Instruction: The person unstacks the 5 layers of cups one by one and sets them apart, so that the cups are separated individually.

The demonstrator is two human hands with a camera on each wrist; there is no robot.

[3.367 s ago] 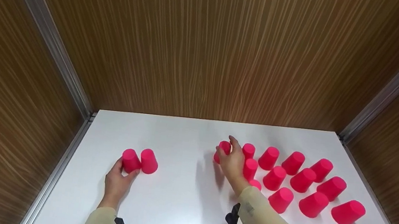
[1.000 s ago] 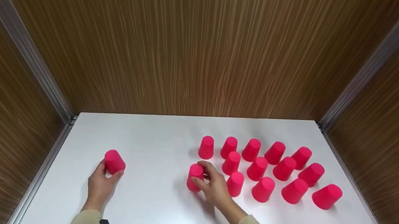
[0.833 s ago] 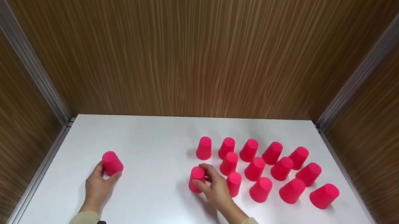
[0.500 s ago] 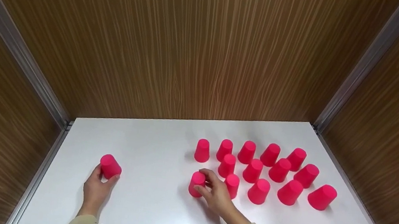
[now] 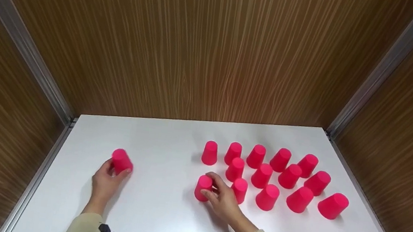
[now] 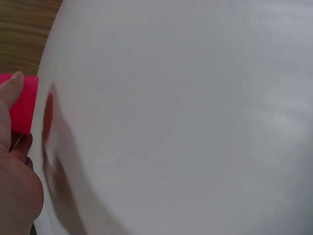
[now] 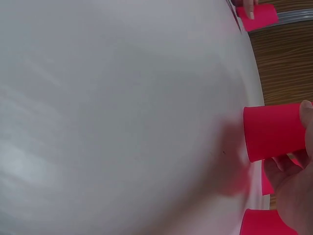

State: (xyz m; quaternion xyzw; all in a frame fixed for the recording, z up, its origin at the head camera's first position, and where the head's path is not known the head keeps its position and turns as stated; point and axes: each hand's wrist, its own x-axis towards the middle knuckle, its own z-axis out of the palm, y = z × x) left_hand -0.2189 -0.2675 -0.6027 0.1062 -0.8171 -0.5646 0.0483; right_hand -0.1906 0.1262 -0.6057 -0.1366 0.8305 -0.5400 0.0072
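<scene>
My left hand (image 5: 106,183) grips an upside-down bright pink cup (image 5: 122,161) between thumb and fingers at the left of the table. In the left wrist view a gap shows between the cup's rim and its reflection, so it hangs just over the surface. With thumb and fingers round its side, my right hand (image 5: 224,203) holds another pink cup (image 5: 203,188) at the left end of the front row. The right wrist view has this cup (image 7: 274,129) upright, rim down, close over its shadow. The palm side of the right hand is partly out of frame there.
Several matching cups (image 5: 261,176) stand upside down in three rows on the right half of the white table (image 5: 165,138). The back row's leftmost cup (image 5: 209,153) is behind the right hand. Wood-grain panels (image 5: 213,54) enclose the table at the back and sides.
Earlier, two cups stood at the left and my right hand held the back row's leftmost cup. Now it holds one at the front row's left end. Lately my left hand's cup moved slightly away and right.
</scene>
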